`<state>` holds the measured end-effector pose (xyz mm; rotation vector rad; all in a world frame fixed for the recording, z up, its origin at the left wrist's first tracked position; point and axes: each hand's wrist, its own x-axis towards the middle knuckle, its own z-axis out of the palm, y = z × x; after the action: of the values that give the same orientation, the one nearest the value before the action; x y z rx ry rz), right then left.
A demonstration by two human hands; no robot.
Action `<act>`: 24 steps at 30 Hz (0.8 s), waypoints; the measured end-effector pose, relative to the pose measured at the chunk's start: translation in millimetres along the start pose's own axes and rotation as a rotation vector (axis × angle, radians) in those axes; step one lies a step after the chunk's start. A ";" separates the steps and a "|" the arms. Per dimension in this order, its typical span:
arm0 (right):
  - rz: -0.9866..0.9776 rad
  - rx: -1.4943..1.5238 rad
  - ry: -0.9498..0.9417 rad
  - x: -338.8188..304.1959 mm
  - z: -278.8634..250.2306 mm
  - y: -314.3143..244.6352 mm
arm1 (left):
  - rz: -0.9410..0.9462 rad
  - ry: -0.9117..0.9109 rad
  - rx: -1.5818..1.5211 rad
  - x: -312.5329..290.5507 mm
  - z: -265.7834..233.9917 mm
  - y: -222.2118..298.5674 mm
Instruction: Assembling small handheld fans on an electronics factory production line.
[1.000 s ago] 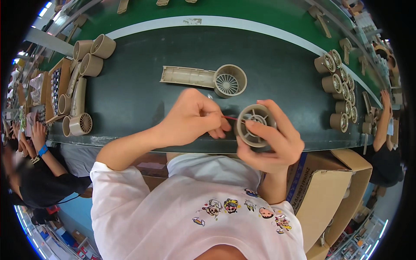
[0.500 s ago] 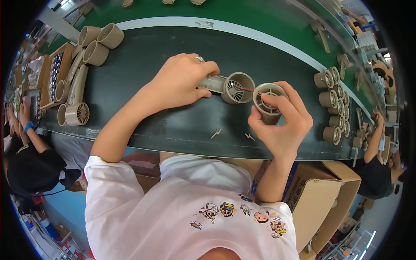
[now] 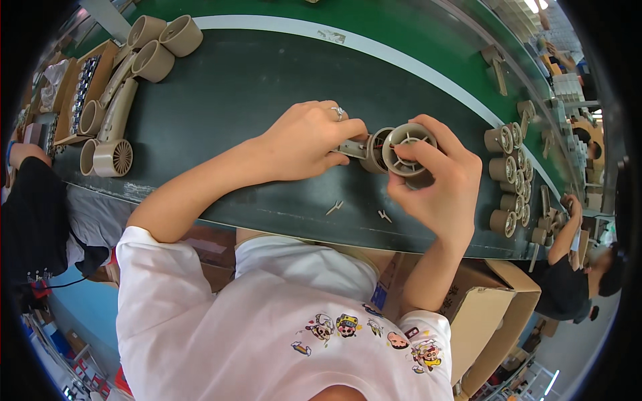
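My left hand (image 3: 311,142), a ring on one finger, is closed round the handle of a beige hair dryer shell (image 3: 374,152). The shell's round barrel points to the right. My right hand (image 3: 445,177) grips a short beige cylinder (image 3: 400,167) with a spoked ring inside, thumb on the spokes and fingers round the rim. The cylinder is tilted and overlaps the barrel's right side; whether they touch cannot be told. Below the hands, small pale forked pieces (image 3: 334,208) lie on the dark bench mat (image 3: 267,207).
Several similar shells with handles (image 3: 114,157) and open barrels (image 3: 180,37) stand at the left beside a cardboard tray (image 3: 83,90) of small parts. Rows of short cylinders (image 3: 503,224) line the right. A cardboard carton (image 3: 485,314) sits below the bench edge. Other people work at both sides.
My right hand has brought the cylinder left against or over the shell's barrel, closing the gap. The red wire between them no longer shows. My left hand sits slightly lower and further right in view.
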<state>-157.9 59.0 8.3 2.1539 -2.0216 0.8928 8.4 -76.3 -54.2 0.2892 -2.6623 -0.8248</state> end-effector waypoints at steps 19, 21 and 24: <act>0.015 0.605 -0.186 -10.6 4.9 31.4 | -0.033 0.028 -0.123 -5.7 19.8 12.3; 0.025 0.682 -0.178 -13.6 7.2 35.1 | 0.015 0.031 -0.070 -6.2 20.4 12.5; 0.003 0.772 -0.120 -18.2 13.1 37.6 | -0.025 0.042 -0.068 -5.4 18.7 16.2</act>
<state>-187.6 64.6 -23.4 2.5853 -1.9213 1.8206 4.9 -52.0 -60.7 0.3195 -2.5911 -0.9043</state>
